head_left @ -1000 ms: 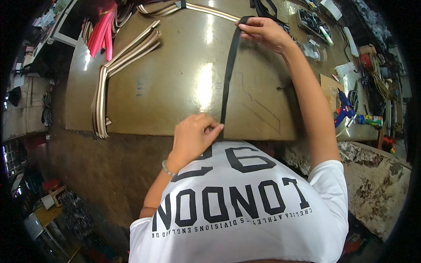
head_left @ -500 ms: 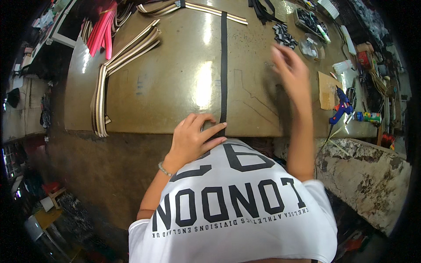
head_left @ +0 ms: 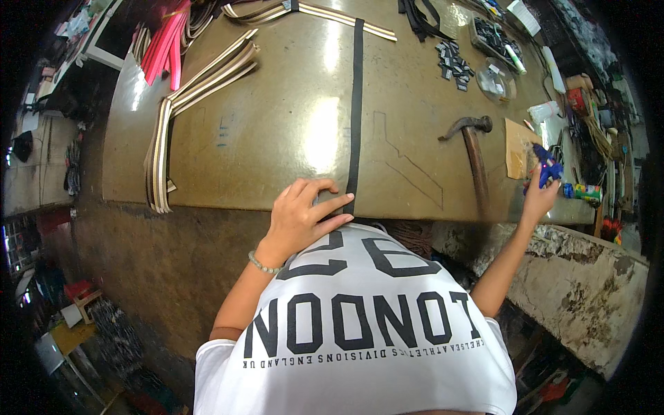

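Observation:
A long black strap (head_left: 357, 104) runs straight up the table from the near edge, its far end meeting a cream-and-brown striped strap (head_left: 332, 15). At its near end, my left hand (head_left: 299, 213) pinches it between finger and thumb, resting at the table's edge. Over on the right, my right hand (head_left: 541, 197) has its fingers closed around a blue glue gun (head_left: 546, 166). That gun lies at the edge of a brown cardboard piece (head_left: 517, 145). Part of its handle is hidden by my fingers.
A hammer (head_left: 476, 155) lies left of the cardboard. Small black pieces (head_left: 454, 66), a round clear container (head_left: 492, 79) and a filled tray (head_left: 487, 38) sit at far right. Striped straps (head_left: 160, 152) and pink straps (head_left: 164, 48) lie at left.
My right hand has moved from near the small black pieces, rightward and toward me, and taken hold of the glue gun. The hammer has come into plain view. My left hand stays on the strap.

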Available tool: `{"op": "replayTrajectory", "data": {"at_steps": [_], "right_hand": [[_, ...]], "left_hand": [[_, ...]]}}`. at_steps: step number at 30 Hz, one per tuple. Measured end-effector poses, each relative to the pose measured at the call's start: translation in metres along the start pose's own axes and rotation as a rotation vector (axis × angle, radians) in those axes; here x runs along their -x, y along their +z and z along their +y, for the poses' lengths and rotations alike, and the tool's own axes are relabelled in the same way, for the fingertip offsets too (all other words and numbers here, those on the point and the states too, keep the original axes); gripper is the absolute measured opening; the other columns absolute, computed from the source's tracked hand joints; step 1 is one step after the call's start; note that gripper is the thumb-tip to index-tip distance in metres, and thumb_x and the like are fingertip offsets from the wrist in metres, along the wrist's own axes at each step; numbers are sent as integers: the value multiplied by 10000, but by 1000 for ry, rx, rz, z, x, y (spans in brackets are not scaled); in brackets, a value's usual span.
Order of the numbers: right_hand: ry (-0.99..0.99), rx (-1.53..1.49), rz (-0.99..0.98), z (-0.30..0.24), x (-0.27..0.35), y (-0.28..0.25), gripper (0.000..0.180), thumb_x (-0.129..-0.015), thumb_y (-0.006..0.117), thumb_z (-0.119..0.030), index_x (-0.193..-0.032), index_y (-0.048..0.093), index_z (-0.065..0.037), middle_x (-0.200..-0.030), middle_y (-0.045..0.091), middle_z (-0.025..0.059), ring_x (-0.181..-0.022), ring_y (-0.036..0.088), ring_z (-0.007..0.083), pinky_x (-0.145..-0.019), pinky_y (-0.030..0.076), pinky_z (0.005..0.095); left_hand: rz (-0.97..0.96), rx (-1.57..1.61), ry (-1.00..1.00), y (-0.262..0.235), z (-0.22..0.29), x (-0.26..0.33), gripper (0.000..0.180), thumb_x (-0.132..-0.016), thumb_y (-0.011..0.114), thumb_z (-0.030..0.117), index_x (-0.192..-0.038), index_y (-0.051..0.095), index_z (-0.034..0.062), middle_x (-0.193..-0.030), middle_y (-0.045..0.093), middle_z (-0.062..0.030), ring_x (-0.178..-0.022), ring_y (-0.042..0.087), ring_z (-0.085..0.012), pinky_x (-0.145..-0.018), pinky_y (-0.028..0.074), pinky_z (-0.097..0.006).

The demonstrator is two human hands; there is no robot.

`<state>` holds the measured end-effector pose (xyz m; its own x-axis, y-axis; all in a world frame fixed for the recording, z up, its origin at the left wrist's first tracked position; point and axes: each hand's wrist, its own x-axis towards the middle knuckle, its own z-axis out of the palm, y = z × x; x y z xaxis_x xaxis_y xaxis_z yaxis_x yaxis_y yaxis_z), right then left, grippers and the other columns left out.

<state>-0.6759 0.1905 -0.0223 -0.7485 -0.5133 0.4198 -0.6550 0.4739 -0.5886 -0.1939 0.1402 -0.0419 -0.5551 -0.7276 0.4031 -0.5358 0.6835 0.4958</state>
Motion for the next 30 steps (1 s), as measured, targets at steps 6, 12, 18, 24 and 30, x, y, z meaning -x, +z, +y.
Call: {"op": "replayTrajectory", "data": {"at_steps": [6, 12, 18, 24, 30], "right_hand": [[-162, -674, -767, -147, 61, 28, 413, -908, 718, -187, -1255, 529, -69, -973, 691, 83, -699, 639, 100, -509, 502, 232], [-415, -513, -1121, -187, 73, 70, 404, -876, 741, -271, -1140, 566, -20, -962, 682, 122, -844, 668, 174, -761, 511, 303], [-585, -409, -1134, -185, 67, 78, 379, -893, 714, -291, -1105, 577, -9, -945, 673, 139, -865, 673, 242, -788, 506, 336], [-597, -438, -1124, -189, 65, 88, 375, -908, 698, -306, -1102, 578, -8, -942, 669, 147, -869, 665, 253, -797, 500, 350], [-630, -357, -1054, -206, 54, 95, 406, -934, 663, -362, -1147, 555, -33, -903, 682, 166, -843, 678, 273, -749, 503, 363]], "left_hand": [[-14, 16, -35, 0, -1, 1, 337, -727, 821, 337, -1042, 757, 235, -873, 569, 30, -749, 535, -168, -632, 455, -301], [-3, 20, -38, 2, -3, 2, 382, -673, 846, 343, -1038, 766, 265, -852, 570, 27, -707, 527, -176, -614, 448, -305], [0, 25, -43, 3, -4, 2, 388, -665, 846, 343, -1039, 765, 274, -842, 572, 34, -706, 531, -170, -609, 448, -301], [-6, 21, -43, 3, -3, 3, 380, -680, 841, 334, -1045, 761, 265, -842, 573, 34, -713, 531, -173, -616, 446, -303], [-6, 34, -44, 2, -2, 3, 381, -681, 842, 333, -1045, 761, 255, -855, 577, 26, -717, 526, -180, -622, 442, -313]]}}
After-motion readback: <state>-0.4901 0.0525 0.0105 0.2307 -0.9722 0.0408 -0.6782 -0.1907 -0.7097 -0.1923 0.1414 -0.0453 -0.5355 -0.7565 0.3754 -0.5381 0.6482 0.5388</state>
